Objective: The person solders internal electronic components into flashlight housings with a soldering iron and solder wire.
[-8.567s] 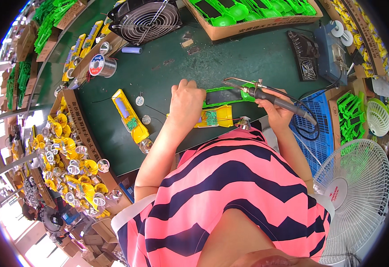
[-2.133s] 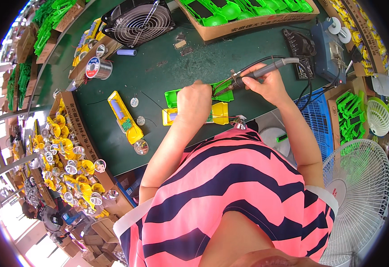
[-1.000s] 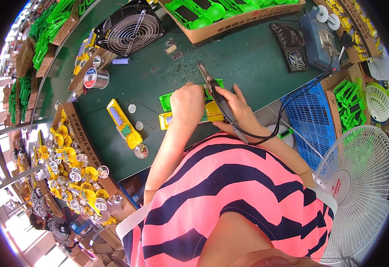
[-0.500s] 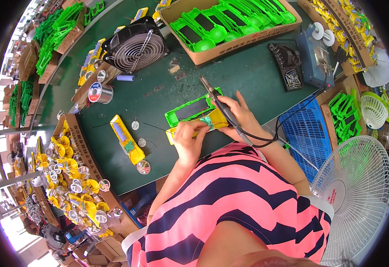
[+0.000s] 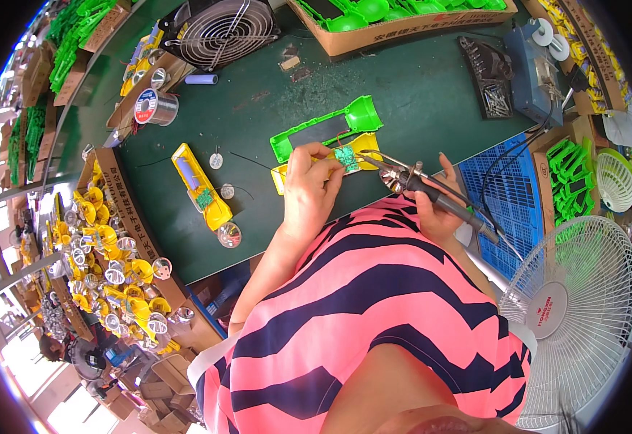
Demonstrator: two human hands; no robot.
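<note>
My right hand (image 5: 440, 213) grips a soldering iron (image 5: 442, 198) by its dark handle, its thin tip pointing left at a small green circuit board (image 5: 346, 157). That board lies on a yellow lamp housing (image 5: 365, 145). My left hand (image 5: 310, 184) rests on the housing, thumb and forefinger pinched at the board's left edge; whatever is between them is too small to make out. A shiny reflector cup (image 5: 391, 179) sits just below the iron's tip. Behind the housing lies a green lamp shell (image 5: 361, 113). To the left is another yellow housing (image 5: 210, 210) with a blue battery and board.
Left are a solder spool (image 5: 155, 107) and a box of yellow lamp parts (image 5: 139, 235). A black fan (image 5: 222, 32) and a carton of green shells (image 5: 403, 36) stand behind. To the right are a black screw tray (image 5: 491, 79), a blue soldering station (image 5: 529, 69) and a white fan (image 5: 573, 311).
The soldering iron has swung down from pointing up and away to reach the circuit board. My right hand has turned and moved nearer my body. The left hand keeps its pinch.
</note>
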